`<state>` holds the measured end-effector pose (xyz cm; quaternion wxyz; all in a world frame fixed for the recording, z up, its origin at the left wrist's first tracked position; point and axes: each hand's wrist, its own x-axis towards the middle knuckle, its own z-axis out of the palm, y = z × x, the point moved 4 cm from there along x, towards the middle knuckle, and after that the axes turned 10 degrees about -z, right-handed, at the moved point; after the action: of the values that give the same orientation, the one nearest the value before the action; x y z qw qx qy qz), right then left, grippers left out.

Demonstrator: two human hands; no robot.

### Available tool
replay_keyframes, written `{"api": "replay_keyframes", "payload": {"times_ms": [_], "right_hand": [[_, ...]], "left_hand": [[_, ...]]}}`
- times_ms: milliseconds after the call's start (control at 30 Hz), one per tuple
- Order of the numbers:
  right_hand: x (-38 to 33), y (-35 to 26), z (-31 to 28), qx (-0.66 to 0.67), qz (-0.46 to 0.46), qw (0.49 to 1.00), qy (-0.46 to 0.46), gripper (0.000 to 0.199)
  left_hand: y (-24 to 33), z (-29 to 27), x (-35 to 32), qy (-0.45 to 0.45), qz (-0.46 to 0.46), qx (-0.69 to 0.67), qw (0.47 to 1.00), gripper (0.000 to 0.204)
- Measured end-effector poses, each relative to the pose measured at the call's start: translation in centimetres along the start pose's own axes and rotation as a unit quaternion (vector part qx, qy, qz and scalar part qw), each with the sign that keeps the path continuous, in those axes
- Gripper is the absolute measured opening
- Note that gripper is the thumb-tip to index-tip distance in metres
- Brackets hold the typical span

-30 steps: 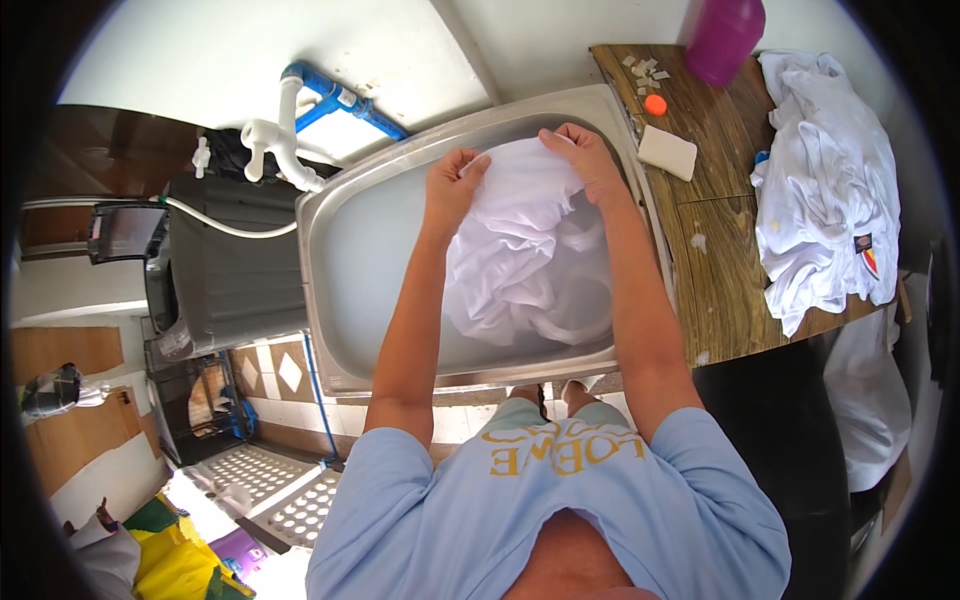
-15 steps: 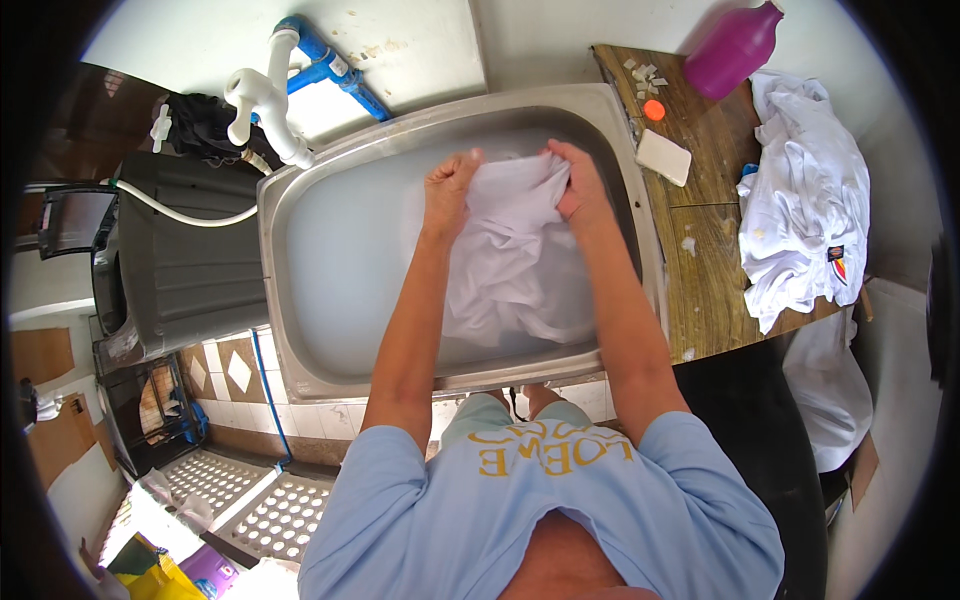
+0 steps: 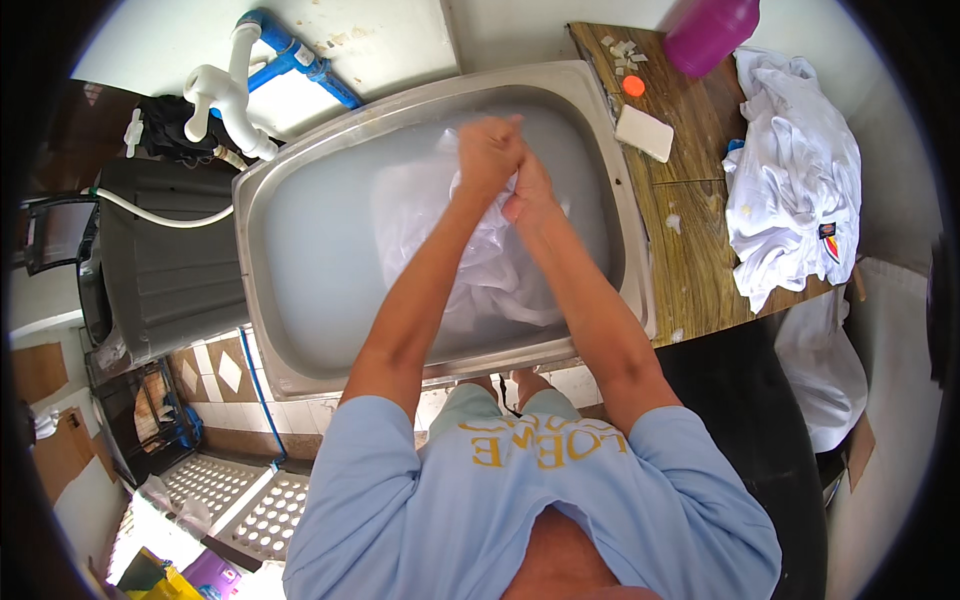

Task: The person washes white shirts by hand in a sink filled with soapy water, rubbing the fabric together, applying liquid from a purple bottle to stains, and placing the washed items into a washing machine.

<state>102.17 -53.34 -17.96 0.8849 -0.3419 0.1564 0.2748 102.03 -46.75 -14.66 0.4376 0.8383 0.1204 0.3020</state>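
Observation:
A wet white cloth (image 3: 485, 265), perhaps a garment, lies bunched and partly under the cloudy water of a metal sink (image 3: 262, 330). My left hand (image 3: 488, 155) is closed at the upper part of the cloth. Pressed against it is my right hand (image 3: 532, 188), with a fold of the cloth between the two. Both hands are toward the far side of the sink, and the fingers partly hide each other. The cloth's lower folds spread through the water between my forearms.
On the wooden counter (image 3: 690, 240) at the right are a whitish soap bar (image 3: 644, 133), an orange cap (image 3: 633, 86), a purple bottle (image 3: 712, 38) and a heap of white clothes (image 3: 795, 180). A white faucet (image 3: 222, 100) juts over the sink's far left corner.
My hands, earlier apart and stretching the cloth between them, have come together on it. The view has shifted slightly, and the cloth's top is now gathered.

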Motion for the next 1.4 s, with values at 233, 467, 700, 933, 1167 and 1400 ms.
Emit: {"api": "replay_keyframes", "payload": {"times_ms": [233, 467, 700, 933, 1167, 1400], "right_hand": [[-0.6, -1.0, 0.1, 0.021, 0.024, 0.999, 0.001, 0.028], [2.4, -0.6, -4.6, -0.074, -0.108, 0.953, -0.272, 0.031], [-0.7, -1.3, -0.9, 0.043, 0.060, 0.992, 0.105, 0.033], [5.3, 1.0, -7.6, 0.085, -0.009, 0.974, -0.209, 0.036], [2.3, -0.4, -3.1, 0.154, -0.002, 0.963, -0.223, 0.034], [1.0, -1.0, -2.3, -0.011, 0.028, 0.998, 0.061, 0.039]], "left_hand": [[-1.9, 1.8, -1.0, -0.014, -0.021, 0.039, 0.999, 0.020], [-2.6, 2.5, 0.2, 0.021, 0.083, -0.002, 0.996, 0.034], [-4.2, -2.5, 1.8, -0.001, -0.272, -0.169, 0.947, 0.047], [3.3, 5.1, -4.3, 0.047, 0.033, 0.103, 0.993, 0.022], [1.8, 3.2, -1.6, 0.012, 0.081, -0.007, 0.997, 0.033], [-4.7, -2.4, 2.0, -0.006, -0.203, -0.064, 0.977, 0.051]]}}
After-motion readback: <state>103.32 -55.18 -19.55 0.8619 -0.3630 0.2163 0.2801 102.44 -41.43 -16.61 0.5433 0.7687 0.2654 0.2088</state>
